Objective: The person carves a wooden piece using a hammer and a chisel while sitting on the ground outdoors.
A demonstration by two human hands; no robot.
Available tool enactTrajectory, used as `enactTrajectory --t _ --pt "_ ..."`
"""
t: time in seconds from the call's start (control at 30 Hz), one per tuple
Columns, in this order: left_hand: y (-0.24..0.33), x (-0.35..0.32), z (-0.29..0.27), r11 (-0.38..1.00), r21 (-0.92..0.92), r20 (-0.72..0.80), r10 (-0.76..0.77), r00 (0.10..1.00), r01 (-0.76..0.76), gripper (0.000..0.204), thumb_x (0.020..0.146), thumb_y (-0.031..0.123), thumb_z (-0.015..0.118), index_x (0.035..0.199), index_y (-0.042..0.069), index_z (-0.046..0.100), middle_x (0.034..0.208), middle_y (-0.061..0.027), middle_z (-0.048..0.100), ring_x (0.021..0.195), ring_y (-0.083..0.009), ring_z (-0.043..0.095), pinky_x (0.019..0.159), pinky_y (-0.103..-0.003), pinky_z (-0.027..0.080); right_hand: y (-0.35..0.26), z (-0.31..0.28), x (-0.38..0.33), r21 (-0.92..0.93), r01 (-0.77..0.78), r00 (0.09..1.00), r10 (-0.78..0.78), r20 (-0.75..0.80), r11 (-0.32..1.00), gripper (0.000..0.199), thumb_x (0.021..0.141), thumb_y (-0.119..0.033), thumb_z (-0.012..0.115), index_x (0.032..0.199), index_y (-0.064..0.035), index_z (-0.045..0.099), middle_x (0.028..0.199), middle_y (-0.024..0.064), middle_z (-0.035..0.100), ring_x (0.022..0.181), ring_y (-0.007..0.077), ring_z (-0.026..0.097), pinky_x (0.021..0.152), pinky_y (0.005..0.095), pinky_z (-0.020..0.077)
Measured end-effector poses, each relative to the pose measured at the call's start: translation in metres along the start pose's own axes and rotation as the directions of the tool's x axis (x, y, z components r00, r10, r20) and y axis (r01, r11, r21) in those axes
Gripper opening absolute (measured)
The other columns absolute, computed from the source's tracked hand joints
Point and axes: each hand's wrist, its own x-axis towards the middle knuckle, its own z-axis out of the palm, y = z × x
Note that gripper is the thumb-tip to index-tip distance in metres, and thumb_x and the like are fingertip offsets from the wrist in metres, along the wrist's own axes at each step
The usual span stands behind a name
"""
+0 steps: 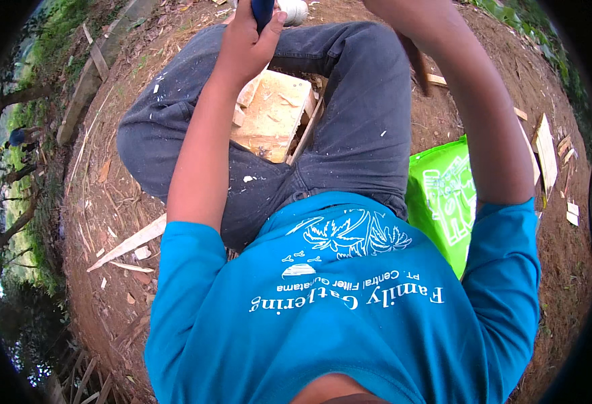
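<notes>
- while both forearms extend toward the upper edge of the head view, the person sits with legs bent, in dark grey trousers (370, 114) and a blue shirt (350, 337).
- the left hand (247, 47) is closed round a dark blue object (262, 12), the thumb along its right side; the object's upper end is cut off by the frame.
- a pale rounded object (294, 11) shows just to the right of the left thumb.
- the right hand (407, 15) is cropped at the upper edge, so its grip cannot be told; a narrow dark brown piece (415, 64) hangs beneath it, perhaps held.
- a light wooden block (279, 111) lies between the legs, below the left hand in the picture, with smaller wood pieces (251, 91) at its left side.
- a bright green bag (437, 195) with white print lies beside the right hip, partly covered by the right arm.
- a long, pointed wood splinter (134, 244) rests on brown soil at left; pale offcuts (545, 155) lie at right.
</notes>
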Motion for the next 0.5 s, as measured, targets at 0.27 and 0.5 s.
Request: enactTrajectory --t 0.27,0.5 --pt "0.024 -0.004 -0.001 0.849 -0.197 0.12 -0.476 0.871 0.491 0.054 0.104 0.022 0.06 0.147 -0.001 0.038 0.113 -0.0132 0.064 0.101 -0.0211 0.063 0.091 -0.038 0.051 0.015 0.007 -0.005 -0.2 -0.108 0.991 0.12 0.053 0.974 0.031 0.107 -0.023 0.047 0.113 0.004 0.06 0.095 0.0222 0.068 0.094 0.0345 0.067 0.086 0.0472 0.05" --pt "0.014 -0.01 0.0 0.942 -0.002 0.07 -0.335 0.94 0.336 0.053 0.102 0.025 0.062 0.143 -0.001 0.041 0.116 -0.0136 0.062 0.107 -0.0243 0.061 0.096 -0.04 0.049 0.006 0.006 0.0 -0.044 -0.114 0.99 0.117 0.073 0.992 0.032 0.107 -0.024 0.049 0.117 0.0045 0.061 0.1 0.0222 0.07 0.097 0.0328 0.067 0.088 0.0448 0.0503"
